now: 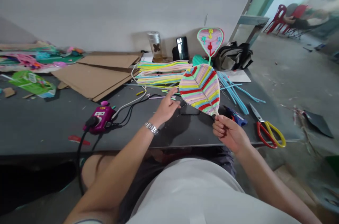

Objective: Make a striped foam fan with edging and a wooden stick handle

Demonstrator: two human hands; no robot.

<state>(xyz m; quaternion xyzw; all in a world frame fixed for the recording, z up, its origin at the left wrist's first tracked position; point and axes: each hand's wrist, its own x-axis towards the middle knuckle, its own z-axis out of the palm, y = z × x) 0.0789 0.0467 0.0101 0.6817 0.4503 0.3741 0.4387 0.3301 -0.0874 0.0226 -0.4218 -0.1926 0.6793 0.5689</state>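
My right hand (230, 131) grips the short stem of a leaf-shaped fan (200, 89) covered in striped pipe cleaners, pink, yellow, red and mint. The fan is held up above the table, its broad face toward me. Just left of its edge is my left hand (167, 105), fingers apart and holding nothing; a metal watch (151, 128) circles that wrist. Behind the fan lie bundles of pipe cleaners (159, 78). Blue pipe cleaners (233, 93) spread to its right, and a blue glue gun (237, 116) lies partly hidden by my right hand.
Scissors (267, 128) with red and yellow handles lie at the table's right front. A purple power socket (102, 118) with cables sits left, near cardboard sheets (97, 75). A bottle (155, 47), phone (182, 48), heart-shaped fan (210, 38) and bag (234, 56) stand at the back.
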